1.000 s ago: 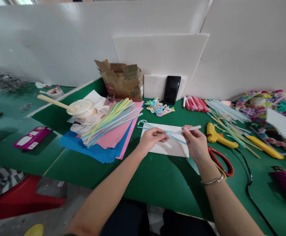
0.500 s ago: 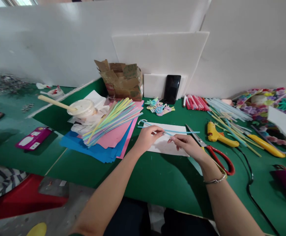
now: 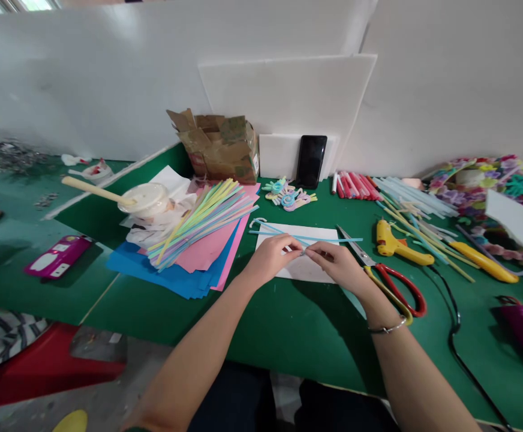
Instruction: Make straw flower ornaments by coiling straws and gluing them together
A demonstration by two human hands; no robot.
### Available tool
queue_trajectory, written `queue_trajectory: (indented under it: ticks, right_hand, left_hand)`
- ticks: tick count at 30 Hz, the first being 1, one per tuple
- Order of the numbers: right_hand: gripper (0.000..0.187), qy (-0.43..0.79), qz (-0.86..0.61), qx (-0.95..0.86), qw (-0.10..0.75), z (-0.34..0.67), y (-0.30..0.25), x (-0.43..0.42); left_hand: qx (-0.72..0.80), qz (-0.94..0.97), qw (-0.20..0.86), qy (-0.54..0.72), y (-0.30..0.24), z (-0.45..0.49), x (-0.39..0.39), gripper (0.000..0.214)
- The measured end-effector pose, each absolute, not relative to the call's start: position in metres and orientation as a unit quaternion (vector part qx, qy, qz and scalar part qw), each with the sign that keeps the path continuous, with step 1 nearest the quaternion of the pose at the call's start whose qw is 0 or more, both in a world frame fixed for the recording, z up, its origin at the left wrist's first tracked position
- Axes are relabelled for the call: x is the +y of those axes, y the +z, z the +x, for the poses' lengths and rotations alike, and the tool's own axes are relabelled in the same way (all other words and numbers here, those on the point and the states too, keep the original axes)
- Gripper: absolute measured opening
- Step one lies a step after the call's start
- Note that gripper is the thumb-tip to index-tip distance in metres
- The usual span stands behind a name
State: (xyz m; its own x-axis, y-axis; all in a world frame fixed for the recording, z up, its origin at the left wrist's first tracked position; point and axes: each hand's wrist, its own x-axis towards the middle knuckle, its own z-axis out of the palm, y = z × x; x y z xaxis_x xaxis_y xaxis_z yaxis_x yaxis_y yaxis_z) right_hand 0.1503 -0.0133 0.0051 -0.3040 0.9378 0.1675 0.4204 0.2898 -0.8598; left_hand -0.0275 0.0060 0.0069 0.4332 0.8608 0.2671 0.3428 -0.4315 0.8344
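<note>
My left hand (image 3: 271, 259) and my right hand (image 3: 340, 267) meet over a white sheet of paper (image 3: 304, 273). Thumb and fingers of each are pinched on a light blue pipe cleaner (image 3: 277, 229), which slants up to the left from the fingertips. The bit between the fingertips is small and mostly covered. A second blue pipe cleaner (image 3: 349, 240) lies across the paper just beyond my hands. Close by my right wrist are scissors (image 3: 369, 262) with red and yellow handles, their blades apart. A small bent white piece (image 3: 258, 221) rests at the paper's far left corner.
Left of my hands, a bundle of pastel pipe cleaners (image 3: 207, 222) lies on pink and blue sheets (image 3: 153, 273). Curled pipe-cleaner shapes (image 3: 291, 197) sit before a phone (image 3: 312, 161). At right are a yellow glue gun (image 3: 399, 245), its black cord (image 3: 456, 324) and a yellow-handled cutter (image 3: 484, 262).
My right hand has moved left, closing the gap so its fingertips meet those of my left hand at the pipe cleaner. The view has shifted slightly.
</note>
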Motion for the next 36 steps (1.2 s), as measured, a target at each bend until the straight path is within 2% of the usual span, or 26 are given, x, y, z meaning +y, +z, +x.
queue_trajectory:
  ticks: [4, 13, 15, 18, 21, 24, 27, 31, 36]
  right_hand:
    - [0.035, 0.378, -0.473, -0.713, 0.353, 0.151, 0.005, -0.013]
    - [0.04, 0.523, -0.439, -0.653, 0.328, 0.154, 0.016, -0.015]
    - [0.039, 0.497, -0.446, -0.664, 0.335, 0.153, 0.017, -0.015]
    - [0.035, 0.356, -0.477, -0.709, 0.378, 0.152, 0.012, -0.016]
    - [0.027, 0.188, -0.469, -0.759, 0.411, 0.15, 0.006, -0.016]
    - [0.023, 0.106, -0.436, -0.798, 0.401, 0.149, 0.003, -0.015]
    - [0.023, 0.072, -0.424, -0.814, 0.39, 0.15, 0.003, -0.015]
    - [0.023, 0.071, -0.421, -0.816, 0.39, 0.15, 0.004, -0.015]
    - [0.026, 0.167, -0.429, -0.781, 0.423, 0.15, 0.01, -0.018]
  left_hand:
    - [0.38, 0.78, 0.345, 0.357, 0.006, -0.029, 0.005, 0.006]
    - [0.317, 0.836, 0.283, 0.348, 0.014, -0.031, -0.003, 0.02]
    - [0.324, 0.827, 0.286, 0.359, 0.014, -0.031, -0.003, 0.019]
    - [0.381, 0.783, 0.314, 0.377, 0.013, -0.028, 0.0, 0.02]
    - [0.407, 0.708, 0.443, 0.37, 0.011, -0.022, 0.002, 0.029]
    - [0.382, 0.636, 0.574, 0.347, 0.007, -0.017, 0.002, 0.034]
    - [0.373, 0.6, 0.62, 0.341, 0.005, -0.015, 0.002, 0.033]
    - [0.364, 0.602, 0.618, 0.352, 0.004, -0.016, 0.003, 0.027]
    - [0.356, 0.688, 0.509, 0.375, 0.007, -0.017, 0.001, 0.019]
